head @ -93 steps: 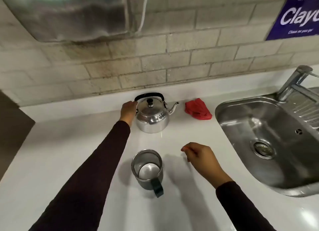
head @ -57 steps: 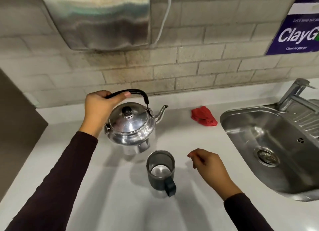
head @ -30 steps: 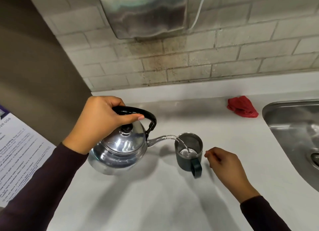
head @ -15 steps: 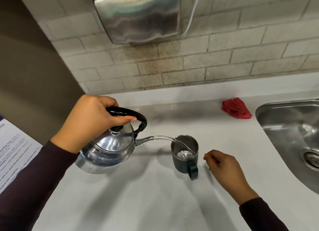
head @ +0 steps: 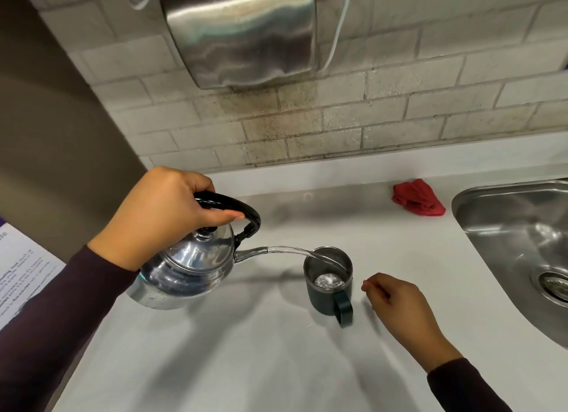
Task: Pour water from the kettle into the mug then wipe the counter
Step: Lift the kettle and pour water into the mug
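My left hand (head: 159, 214) grips the black handle of a shiny steel kettle (head: 187, 273), held tilted above the white counter (head: 261, 356). A thin stream of water (head: 295, 251) runs from its spout into the dark mug (head: 329, 285), which stands upright on the counter with its handle toward me and water in its bottom. My right hand (head: 399, 304) rests on the counter just right of the mug, fingers loosely curled, holding nothing. A crumpled red cloth (head: 418, 198) lies at the back of the counter, near the sink.
A steel sink (head: 516, 242) fills the right side. A steel dispenser (head: 242, 30) hangs on the tiled wall above the kettle. A brown panel (head: 55, 128) and a printed sheet (head: 21, 273) stand at the left.
My left hand lifted the kettle from the back of the counter, carried it left of the mug and tilted it; water has been streaming into the mug for the last second.
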The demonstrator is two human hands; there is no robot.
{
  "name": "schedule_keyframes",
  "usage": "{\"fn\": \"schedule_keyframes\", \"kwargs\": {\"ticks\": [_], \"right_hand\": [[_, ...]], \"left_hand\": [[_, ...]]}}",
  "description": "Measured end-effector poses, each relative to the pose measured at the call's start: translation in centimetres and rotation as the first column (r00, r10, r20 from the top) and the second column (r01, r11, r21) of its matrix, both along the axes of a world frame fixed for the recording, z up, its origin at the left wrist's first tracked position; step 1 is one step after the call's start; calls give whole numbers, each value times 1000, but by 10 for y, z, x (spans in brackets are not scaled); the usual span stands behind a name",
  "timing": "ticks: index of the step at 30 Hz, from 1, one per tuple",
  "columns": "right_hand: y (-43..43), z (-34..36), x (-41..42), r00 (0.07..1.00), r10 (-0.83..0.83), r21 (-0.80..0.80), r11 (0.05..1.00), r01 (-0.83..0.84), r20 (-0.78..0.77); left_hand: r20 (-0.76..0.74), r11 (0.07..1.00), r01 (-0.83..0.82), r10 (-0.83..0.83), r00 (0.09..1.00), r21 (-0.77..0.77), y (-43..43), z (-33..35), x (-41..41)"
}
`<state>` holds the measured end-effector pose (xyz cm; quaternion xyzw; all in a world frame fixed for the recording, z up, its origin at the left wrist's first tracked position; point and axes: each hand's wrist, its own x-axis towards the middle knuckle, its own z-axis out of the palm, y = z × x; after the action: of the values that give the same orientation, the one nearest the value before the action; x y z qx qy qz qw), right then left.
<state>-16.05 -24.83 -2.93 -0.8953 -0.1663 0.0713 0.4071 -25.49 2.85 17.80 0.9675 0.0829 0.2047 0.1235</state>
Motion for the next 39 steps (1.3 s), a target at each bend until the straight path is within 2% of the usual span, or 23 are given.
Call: {"fn": "schedule_keyframes", "kwargs": {"ticks": [17, 39], "right_hand": [[4, 6, 1, 1000, 17, -23, 1000, -16, 16], [3, 6, 0, 999, 10, -34, 999, -9, 35]], "left_hand": [[-56, 993, -3, 10, 998, 116, -5, 7, -2], [-84, 990, -1, 13, 996, 142, -10, 16, 2]]}}
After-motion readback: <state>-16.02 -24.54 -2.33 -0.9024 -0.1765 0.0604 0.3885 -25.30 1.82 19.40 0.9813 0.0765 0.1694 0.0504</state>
